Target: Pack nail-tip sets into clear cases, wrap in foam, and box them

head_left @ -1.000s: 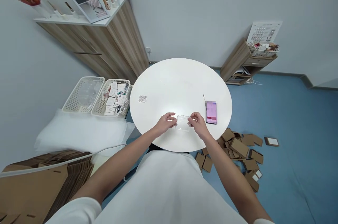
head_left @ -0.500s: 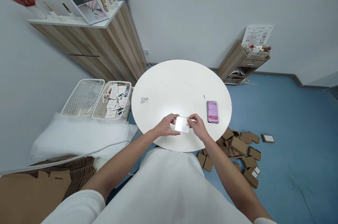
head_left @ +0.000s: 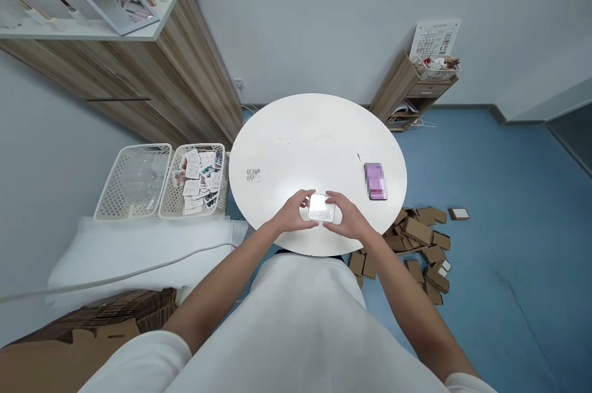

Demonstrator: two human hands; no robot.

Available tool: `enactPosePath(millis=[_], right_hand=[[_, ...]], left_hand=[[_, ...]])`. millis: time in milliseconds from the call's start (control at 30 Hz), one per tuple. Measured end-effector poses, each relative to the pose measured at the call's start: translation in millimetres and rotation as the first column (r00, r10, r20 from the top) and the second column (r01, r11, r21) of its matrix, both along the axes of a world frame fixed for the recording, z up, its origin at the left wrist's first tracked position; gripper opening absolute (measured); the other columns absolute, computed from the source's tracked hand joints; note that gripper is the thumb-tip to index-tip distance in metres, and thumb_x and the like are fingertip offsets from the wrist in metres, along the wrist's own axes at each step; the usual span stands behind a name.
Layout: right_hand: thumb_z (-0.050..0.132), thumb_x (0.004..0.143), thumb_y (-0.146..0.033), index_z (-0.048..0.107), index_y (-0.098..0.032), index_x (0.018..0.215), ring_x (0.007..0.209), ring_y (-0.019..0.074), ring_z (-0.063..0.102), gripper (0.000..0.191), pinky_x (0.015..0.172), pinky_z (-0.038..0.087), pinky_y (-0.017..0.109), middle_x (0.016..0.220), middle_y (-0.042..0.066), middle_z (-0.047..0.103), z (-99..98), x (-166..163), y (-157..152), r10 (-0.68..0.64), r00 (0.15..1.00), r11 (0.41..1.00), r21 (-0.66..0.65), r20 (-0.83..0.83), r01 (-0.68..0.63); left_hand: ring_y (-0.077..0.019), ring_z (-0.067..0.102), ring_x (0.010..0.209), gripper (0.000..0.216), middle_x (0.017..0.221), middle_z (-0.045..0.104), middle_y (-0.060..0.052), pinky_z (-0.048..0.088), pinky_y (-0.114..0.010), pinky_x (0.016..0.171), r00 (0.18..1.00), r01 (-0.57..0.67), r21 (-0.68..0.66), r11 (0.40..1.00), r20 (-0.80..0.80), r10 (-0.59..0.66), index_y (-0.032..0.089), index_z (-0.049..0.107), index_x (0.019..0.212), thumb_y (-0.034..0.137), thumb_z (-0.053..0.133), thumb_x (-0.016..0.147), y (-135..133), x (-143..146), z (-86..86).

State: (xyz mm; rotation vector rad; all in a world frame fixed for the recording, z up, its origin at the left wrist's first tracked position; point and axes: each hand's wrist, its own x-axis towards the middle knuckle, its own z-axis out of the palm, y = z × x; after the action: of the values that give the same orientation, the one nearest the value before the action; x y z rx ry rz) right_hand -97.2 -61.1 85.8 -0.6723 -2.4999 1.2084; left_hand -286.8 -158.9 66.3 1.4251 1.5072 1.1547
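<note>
Here, both hands are on a small clear plastic case (head_left: 321,208), one at each side of it, over the near part of the white oval table (head_left: 309,128). The left hand (head_left: 291,213) grips the case's left side, its fingers at the far edge and its thumb at the near edge. The right hand (head_left: 348,217) takes the right side in the same manner, thumb towards the person and fingers away, so the case is held between the two. Glare covers its top, so its contents cannot be made out, and I cannot tell whether its underside touches the table.

To the left on the table, well apart from the hands, lies a little sheet (head_left: 253,175) of small pale pieces. To the right lies a phone (head_left: 377,182) with a pink, partly blurred screen, and a tiny dark stick (head_left: 359,157) sits just beyond it.

Left of the table, two white baskets (head_left: 171,198) stand side by side; the nearer one to the table holds many printed cards (head_left: 198,177), the other clear plastic pieces (head_left: 143,177). Brown cardboard boxes (head_left: 419,231) are heaped on the blue floor (head_left: 490,195) to the right.
</note>
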Motion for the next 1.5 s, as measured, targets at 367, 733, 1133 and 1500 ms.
enactPosePath(millis=[367, 733, 1133, 1500], right_hand=[[0.068, 0.061, -0.034, 0.049, -0.024, 0.105, 0.116, 0.0280, 0.045, 0.049, 0.090, 0.040, 0.047, 0.126, 0.011, 0.047, -0.4, 10, 13, 0.023, 0.999, 1.000, -0.011, -0.025, -0.023], [0.068, 0.059, -0.036, 0.052, -0.023, 0.096, 0.112, 0.0276, 0.048, 0.043, 0.086, 0.043, 0.044, 0.121, 0.013, 0.050, -18.5, 22, 41, 0.074, 0.994, 0.997, 0.019, -0.084, -0.073], [0.069, 0.057, -0.036, 0.052, -0.024, 0.093, 0.109, 0.0267, 0.049, 0.042, 0.085, 0.044, 0.043, 0.117, 0.013, 0.051, -26.7, 29, 52, 0.084, 0.984, 0.996, 0.027, -0.156, -0.080], [0.067, 0.057, -0.033, 0.052, -0.025, 0.094, 0.103, 0.0259, 0.053, 0.041, 0.083, 0.044, 0.042, 0.112, 0.010, 0.054, -25.3, 29, 50, 0.052, 0.970, 0.998, -0.023, -0.237, -0.059]], left_hand=[[-0.0141, 0.050, 0.076, 0.080, 0.093, 0.054, -0.003, 0.044, -0.031, 0.075, 0.980, -0.040, -0.117, 0.992, 0.192, 0.062, 0.026, 0.046, 0.122, 0.028, 0.078, 0.048, 6, 20, 1.9], [-0.0145, 0.051, 0.081, 0.076, 0.097, 0.053, -0.005, 0.043, -0.029, 0.073, 0.944, -0.067, -0.157, 0.985, 0.309, 0.113, 0.024, 0.044, 0.121, 0.028, 0.076, 0.053, 22, 48, -2.7], [-0.0153, 0.053, 0.084, 0.078, 0.097, 0.053, -0.005, 0.045, -0.028, 0.071, 0.900, -0.095, -0.175, 0.980, 0.405, 0.160, 0.025, 0.042, 0.122, 0.029, 0.077, 0.053, 26, 65, 0.8], [-0.0172, 0.053, 0.090, 0.076, 0.106, 0.051, -0.007, 0.047, -0.027, 0.068, 0.862, -0.070, -0.153, 0.986, 0.488, 0.137, 0.026, 0.042, 0.121, 0.026, 0.077, 0.053, 23, 69, 1.8]])
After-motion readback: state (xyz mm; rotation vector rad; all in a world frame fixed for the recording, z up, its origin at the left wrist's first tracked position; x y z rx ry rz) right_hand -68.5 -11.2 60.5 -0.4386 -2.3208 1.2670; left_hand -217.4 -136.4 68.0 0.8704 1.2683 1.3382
